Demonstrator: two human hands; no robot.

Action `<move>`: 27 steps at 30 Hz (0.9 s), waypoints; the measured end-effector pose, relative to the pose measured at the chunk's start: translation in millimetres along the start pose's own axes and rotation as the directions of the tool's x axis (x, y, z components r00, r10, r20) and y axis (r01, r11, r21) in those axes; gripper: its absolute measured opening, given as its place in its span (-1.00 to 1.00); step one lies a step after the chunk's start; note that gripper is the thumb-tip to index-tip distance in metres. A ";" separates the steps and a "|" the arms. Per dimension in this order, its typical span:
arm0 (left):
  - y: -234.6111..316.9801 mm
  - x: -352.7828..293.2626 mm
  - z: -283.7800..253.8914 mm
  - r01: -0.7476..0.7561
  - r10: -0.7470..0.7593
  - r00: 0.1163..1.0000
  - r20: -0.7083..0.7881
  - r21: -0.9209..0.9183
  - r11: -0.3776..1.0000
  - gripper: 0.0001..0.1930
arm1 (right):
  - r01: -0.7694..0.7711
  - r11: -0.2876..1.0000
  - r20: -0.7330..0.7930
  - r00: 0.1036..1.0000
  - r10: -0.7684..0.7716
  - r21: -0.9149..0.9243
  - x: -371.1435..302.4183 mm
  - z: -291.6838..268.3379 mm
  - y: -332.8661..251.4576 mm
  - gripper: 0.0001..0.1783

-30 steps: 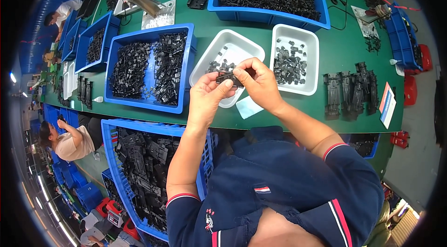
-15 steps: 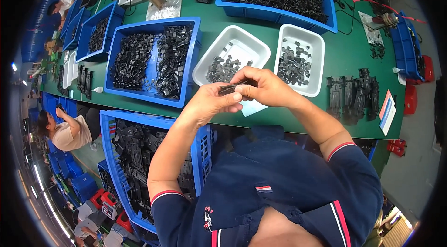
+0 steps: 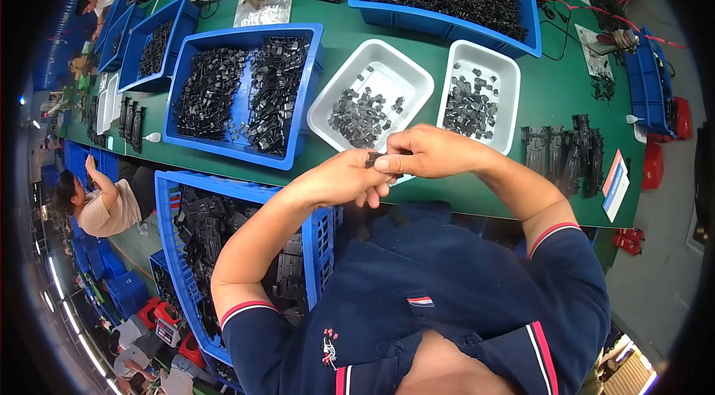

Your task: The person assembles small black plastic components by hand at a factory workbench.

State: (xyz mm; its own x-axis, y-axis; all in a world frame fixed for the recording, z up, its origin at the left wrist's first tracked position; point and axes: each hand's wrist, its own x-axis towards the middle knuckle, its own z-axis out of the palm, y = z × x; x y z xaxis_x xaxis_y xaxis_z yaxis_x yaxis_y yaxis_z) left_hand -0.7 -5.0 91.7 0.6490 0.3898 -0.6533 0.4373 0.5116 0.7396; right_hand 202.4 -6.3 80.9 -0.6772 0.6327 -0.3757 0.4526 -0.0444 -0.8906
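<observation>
Both my hands meet over the near edge of the green table, around a dark plastic part (image 3: 375,159) that is mostly covered by fingers. My left hand (image 3: 344,177) is closed round its left end. My right hand (image 3: 433,152) pinches it with thumb and forefinger from the right. Just beyond my hands stands a white tray (image 3: 407,61) of small black clips. A second white tray (image 3: 509,67) with similar pieces is beside it, past my right wrist. Black elongated plastic parts (image 3: 564,151) lie grouped on the table to the right.
A blue bin (image 3: 316,67) of small black parts stands left of the trays. Another blue bin (image 3: 417,20) heaped with black pieces is at the back. Below the table edge at left sits a blue crate (image 3: 165,205) of black parts. Co-workers are at the far left.
Both hands have come lower and closer to my body, still round the dark part. Less of the part shows between my fingers now.
</observation>
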 end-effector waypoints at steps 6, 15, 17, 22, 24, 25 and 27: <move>4.7 -5.6 5.6 0.077 -0.046 0.990 0.132 -0.237 0.969 -0.77 | 0.018 0.991 0.105 0.994 -0.033 0.136 -4.0 -3.5 -4.0 -0.49; 3.5 -8.2 13.5 0.103 -0.034 0.981 0.189 -0.371 0.923 -0.74 | 0.186 0.981 0.073 0.979 -0.190 0.056 -11.4 -6.3 -17.1 -0.53; 10.3 -16.1 18.8 0.117 -0.057 0.981 0.183 -0.334 0.935 -0.72 | 0.180 0.973 0.152 0.968 -0.202 0.145 -15.5 -9.0 -18.0 -0.53; 29.9 -57.9 50.6 0.173 -0.079 0.928 0.364 -0.235 0.957 -0.69 | 0.391 0.886 0.355 0.814 -0.459 0.247 -40.7 0.5 -28.2 -0.53; 31.8 -67.0 57.1 0.179 -0.038 0.907 0.420 -0.301 0.937 -0.68 | 0.434 0.855 0.388 0.763 -0.517 0.285 -48.5 1.7 -37.4 -0.53; 33.7 -70.3 58.0 0.180 -0.037 0.906 0.422 -0.305 0.935 -0.68 | 0.429 0.856 0.391 0.764 -0.514 0.287 -51.3 -0.8 -38.8 -0.53; 37.2 -76.3 59.0 0.135 -0.056 0.924 0.377 -0.186 0.973 -0.65 | 0.479 0.845 0.383 0.754 -0.535 0.237 -57.6 -5.9 -38.8 -0.54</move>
State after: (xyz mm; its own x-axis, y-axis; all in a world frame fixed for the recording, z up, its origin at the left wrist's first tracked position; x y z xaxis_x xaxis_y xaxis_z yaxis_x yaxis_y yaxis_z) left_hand 2.8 -60.9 178.6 0.8102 0.0425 -0.5846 0.3975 0.6931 0.6013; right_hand 227.3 -36.5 138.6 -0.9742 0.2046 0.0950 -0.0796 0.0823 -0.9934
